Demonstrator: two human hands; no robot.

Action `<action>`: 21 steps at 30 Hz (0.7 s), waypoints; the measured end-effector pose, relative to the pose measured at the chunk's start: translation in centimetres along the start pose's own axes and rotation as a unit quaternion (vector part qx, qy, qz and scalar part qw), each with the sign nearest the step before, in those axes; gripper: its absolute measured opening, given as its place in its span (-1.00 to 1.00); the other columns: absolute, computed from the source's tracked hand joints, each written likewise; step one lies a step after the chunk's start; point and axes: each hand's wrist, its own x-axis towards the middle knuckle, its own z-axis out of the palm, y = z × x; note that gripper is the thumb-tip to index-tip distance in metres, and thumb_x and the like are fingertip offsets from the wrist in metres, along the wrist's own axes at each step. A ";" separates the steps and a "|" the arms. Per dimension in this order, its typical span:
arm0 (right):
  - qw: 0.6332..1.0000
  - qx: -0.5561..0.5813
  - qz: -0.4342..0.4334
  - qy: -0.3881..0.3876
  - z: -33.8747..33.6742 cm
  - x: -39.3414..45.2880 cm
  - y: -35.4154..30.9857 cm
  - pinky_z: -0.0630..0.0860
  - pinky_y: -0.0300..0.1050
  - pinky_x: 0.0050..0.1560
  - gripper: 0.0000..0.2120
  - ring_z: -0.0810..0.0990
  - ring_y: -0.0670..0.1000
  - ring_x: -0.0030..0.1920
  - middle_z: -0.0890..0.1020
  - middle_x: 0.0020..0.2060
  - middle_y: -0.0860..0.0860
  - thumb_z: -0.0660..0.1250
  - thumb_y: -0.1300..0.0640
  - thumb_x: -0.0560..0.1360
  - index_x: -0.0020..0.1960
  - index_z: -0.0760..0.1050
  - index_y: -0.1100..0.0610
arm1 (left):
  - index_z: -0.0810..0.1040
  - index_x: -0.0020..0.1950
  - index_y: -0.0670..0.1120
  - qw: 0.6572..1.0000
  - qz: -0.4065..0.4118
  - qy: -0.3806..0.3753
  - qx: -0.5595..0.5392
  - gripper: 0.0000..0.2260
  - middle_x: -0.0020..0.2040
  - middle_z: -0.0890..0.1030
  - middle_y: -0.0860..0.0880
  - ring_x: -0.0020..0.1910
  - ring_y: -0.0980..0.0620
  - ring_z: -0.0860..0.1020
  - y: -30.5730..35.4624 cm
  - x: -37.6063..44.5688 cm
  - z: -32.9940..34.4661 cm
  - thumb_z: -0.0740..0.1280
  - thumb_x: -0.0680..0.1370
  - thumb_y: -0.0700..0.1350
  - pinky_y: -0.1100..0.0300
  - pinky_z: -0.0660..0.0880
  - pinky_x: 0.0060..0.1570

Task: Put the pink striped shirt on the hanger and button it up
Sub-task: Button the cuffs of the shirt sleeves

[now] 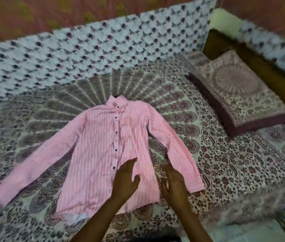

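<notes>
Patterned bedding [208, 154] covers the whole bed, giving you a broad flat place to work. Your pink striped shirt [99, 151] lies face up across its middle, sleeves spread out to both sides, collar pointing away from you; a dark bit at the collar may be the hanger's hook, but you cannot tell through the blur. Its dark buttons [116, 135] run down a closed-looking front, probably why it lies so flat. Your left hand [127, 182] rests open, palm down, on the lower front, apparently smoothing it. Your right hand [173, 184] hovers open beside the hem, grasping nothing. A matching pillow [239, 91] sits well apart at the right.
</notes>
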 end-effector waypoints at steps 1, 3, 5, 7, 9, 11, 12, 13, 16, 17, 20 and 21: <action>1.000 -0.005 -0.015 0.003 0.5 -0.1 -1.3 0.33 -0.11 0.24 -0.58 0.54 0.10 0.16 0.59 0.15 0.15 0.11 0.09 0.45 0.26 0.43 0.19 | 0.31 0.41 -0.06 1.000 0.000 0.021 0.002 -0.46 0.35 0.44 -0.09 0.32 -0.08 0.42 -0.9 -0.9 -0.8 0.17 0.45 0.06 0.28 0.20 0.26; 0.999 -0.028 -0.043 0.003 2.2 -0.7 -4.4 0.40 -0.15 0.19 -0.60 0.56 0.09 0.12 0.60 0.12 0.14 0.13 0.08 0.45 0.24 0.45 0.18 | 0.33 0.40 -0.06 0.999 0.000 0.049 0.002 -0.47 0.36 0.44 -0.09 0.33 -0.08 0.41 -3.4 -2.7 -2.7 0.17 0.45 0.06 0.24 0.20 0.30; 0.997 -0.040 -0.066 0.001 4.3 -1.6 -8.1 0.45 -0.12 0.16 -0.59 0.57 0.09 0.12 0.60 0.14 0.12 0.13 0.07 0.46 0.25 0.45 0.17 | 0.35 0.39 -0.05 0.998 0.003 0.067 0.004 -0.45 0.34 0.45 -0.08 0.33 -0.09 0.41 -6.6 -4.8 -5.0 0.10 0.44 0.13 0.17 0.25 0.33; 0.996 -0.043 -0.076 -0.002 6.6 -2.6 -11.0 0.45 -0.12 0.15 -0.58 0.57 0.08 0.12 0.60 0.14 0.11 0.12 0.05 0.46 0.26 0.46 0.17 | 0.37 0.37 -0.05 0.996 0.002 0.090 0.010 -0.43 0.33 0.45 -0.08 0.33 -0.10 0.40 -9.4 -6.5 -7.3 0.07 0.42 0.15 0.09 0.30 0.31; 0.995 -0.043 -0.088 -0.015 9.4 -3.7 -14.3 0.45 -0.09 0.16 -0.59 0.59 0.11 0.09 0.61 0.12 0.13 0.16 0.06 0.46 0.25 0.47 0.20 | 0.38 0.35 -0.05 0.993 -0.012 0.116 0.011 -0.46 0.32 0.45 -0.08 0.31 -0.10 0.40 -12.8 -8.6 -9.8 0.09 0.42 0.14 0.03 0.36 0.29; 0.994 -0.037 -0.094 -0.031 12.6 -4.6 -17.2 0.43 -0.05 0.16 -0.61 0.62 0.14 0.06 0.62 0.10 0.14 0.24 0.12 0.44 0.24 0.47 0.22 | 0.41 0.33 -0.07 0.991 -0.022 0.130 0.004 -0.45 0.30 0.47 -0.10 0.30 -0.12 0.42 -16.3 -10.5 -11.8 0.08 0.41 0.14 -0.01 0.40 0.26; 0.994 -0.032 -0.091 -0.045 14.0 -5.0 -18.3 0.44 -0.03 0.16 -0.60 0.62 0.15 0.06 0.62 0.10 0.14 0.27 0.14 0.43 0.25 0.47 0.21 | 0.42 0.32 -0.08 0.990 -0.024 0.136 0.000 -0.45 0.29 0.48 -0.11 0.28 -0.13 0.44 -17.7 -11.2 -12.4 0.08 0.41 0.14 -0.02 0.42 0.23; 0.994 -0.029 -0.091 -0.057 15.5 -5.4 -19.5 0.46 0.00 0.15 -0.60 0.62 0.15 0.06 0.62 0.11 0.13 0.26 0.13 0.43 0.26 0.46 0.21 | 0.42 0.31 -0.08 0.990 -0.035 0.138 -0.008 -0.45 0.28 0.49 -0.11 0.26 -0.13 0.45 -19.4 -11.9 -13.2 0.08 0.41 0.15 -0.02 0.44 0.20; 0.989 -0.033 -0.110 -0.090 19.6 -6.0 -22.5 0.50 0.03 0.12 -0.57 0.60 0.14 0.09 0.61 0.12 0.13 0.16 0.04 0.47 0.25 0.46 0.21 | 0.39 0.33 -0.07 0.989 -0.064 0.135 -0.017 -0.45 0.28 0.49 -0.10 0.22 -0.11 0.48 -23.7 -13.0 -14.9 0.09 0.43 0.17 0.05 0.47 0.13; 0.987 -0.035 -0.115 -0.102 20.5 -6.0 -23.3 0.49 0.02 0.11 -0.57 0.60 0.14 0.09 0.61 0.11 0.13 0.14 0.03 0.47 0.25 0.46 0.21 | 0.39 0.33 -0.08 0.988 -0.070 0.138 -0.018 -0.45 0.27 0.49 -0.10 0.21 -0.11 0.49 -24.8 -13.1 -15.3 0.09 0.43 0.17 0.07 0.46 0.12; 0.984 -0.033 -0.124 -0.122 24.2 -5.1 -25.6 0.50 0.02 0.12 -0.57 0.60 0.13 0.10 0.61 0.12 0.12 0.13 0.03 0.47 0.24 0.46 0.21 | 0.40 0.32 -0.10 0.984 -0.102 0.142 -0.027 -0.47 0.25 0.50 -0.13 0.20 -0.15 0.48 -28.3 -13.0 -16.5 0.10 0.44 0.13 0.05 0.45 0.12; 0.984 -0.030 -0.124 -0.127 25.3 -4.7 -26.1 0.50 0.02 0.13 -0.57 0.59 0.13 0.11 0.61 0.13 0.12 0.13 0.03 0.47 0.25 0.46 0.22 | 0.40 0.32 -0.10 0.983 -0.115 0.138 -0.032 -0.50 0.25 0.50 -0.14 0.20 -0.16 0.48 -29.2 -12.8 -17.0 0.12 0.45 0.10 0.03 0.45 0.12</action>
